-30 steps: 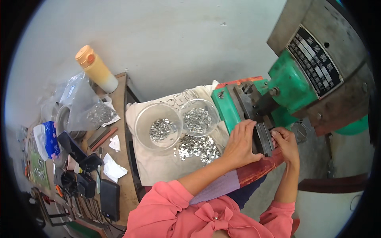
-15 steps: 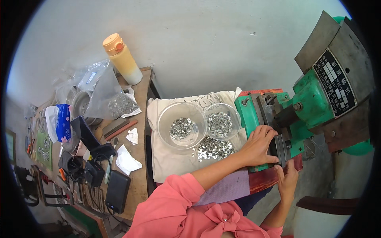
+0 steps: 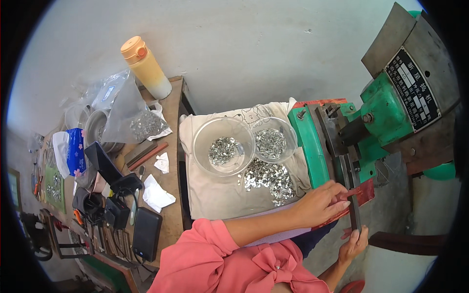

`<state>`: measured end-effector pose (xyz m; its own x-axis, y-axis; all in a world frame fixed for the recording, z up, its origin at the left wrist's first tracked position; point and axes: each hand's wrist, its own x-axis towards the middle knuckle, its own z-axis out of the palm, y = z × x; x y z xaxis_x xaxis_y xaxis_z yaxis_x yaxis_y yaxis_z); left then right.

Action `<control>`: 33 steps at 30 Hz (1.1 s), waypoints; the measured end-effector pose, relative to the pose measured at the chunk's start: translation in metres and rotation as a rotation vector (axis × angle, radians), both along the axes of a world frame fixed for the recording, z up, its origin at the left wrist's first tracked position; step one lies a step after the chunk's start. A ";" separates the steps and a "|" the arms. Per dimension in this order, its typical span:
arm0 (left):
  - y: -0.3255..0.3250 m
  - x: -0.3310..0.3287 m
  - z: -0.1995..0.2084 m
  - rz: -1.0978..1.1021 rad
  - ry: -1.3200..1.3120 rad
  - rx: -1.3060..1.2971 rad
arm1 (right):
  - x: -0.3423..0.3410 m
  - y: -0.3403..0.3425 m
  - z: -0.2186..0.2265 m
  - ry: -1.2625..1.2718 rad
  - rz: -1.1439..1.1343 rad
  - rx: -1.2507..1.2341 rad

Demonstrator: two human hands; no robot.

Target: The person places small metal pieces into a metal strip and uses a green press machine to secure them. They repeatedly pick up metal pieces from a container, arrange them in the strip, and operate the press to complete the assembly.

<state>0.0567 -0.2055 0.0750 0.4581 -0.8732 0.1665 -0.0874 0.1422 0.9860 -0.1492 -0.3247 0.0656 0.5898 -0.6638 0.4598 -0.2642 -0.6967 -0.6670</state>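
Observation:
A dark metal bar sticks out from the near end of the green press. My right hand grips its near end between thumb and fingers. Curled beside the bar, at the front of the press, is my left hand; its fingertips are pressed together, and what they hold, if anything, is hidden. Small shiny metal pieces lie heaped on the pale cloth left of the press. More of them fill the bottoms of a large clear tub and a smaller clear tub.
On the wooden table to the left are a yellow bottle, a plastic bag of metal bits, a blue tissue pack, a phone and a black power bank. The press ram overhangs the bed.
Both hands have moved nearer to me along the press, and the bar now juts out past its front. The loose pile has spread toward the near right.

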 end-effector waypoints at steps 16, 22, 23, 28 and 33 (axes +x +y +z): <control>0.144 0.098 0.044 0.315 0.082 -0.070 | 0.213 0.058 0.045 -0.167 0.871 0.834; 0.188 0.133 0.063 0.474 -0.243 0.129 | 0.284 0.088 0.066 -0.137 1.078 0.666; 0.188 0.135 0.062 0.515 -0.214 0.135 | 0.287 0.088 0.069 -0.072 1.068 0.569; 0.194 0.137 0.045 0.789 -0.335 0.303 | 0.283 0.090 0.056 -0.099 0.977 0.236; 0.201 0.124 0.048 0.739 -0.032 0.170 | 0.216 0.079 0.045 -0.125 0.839 0.652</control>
<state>0.1808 -0.0047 0.1234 0.9311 -0.3560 0.0799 -0.1296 -0.1179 0.9845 0.0669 -0.2454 0.1108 0.9453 -0.2074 0.2518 0.2302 -0.1227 -0.9654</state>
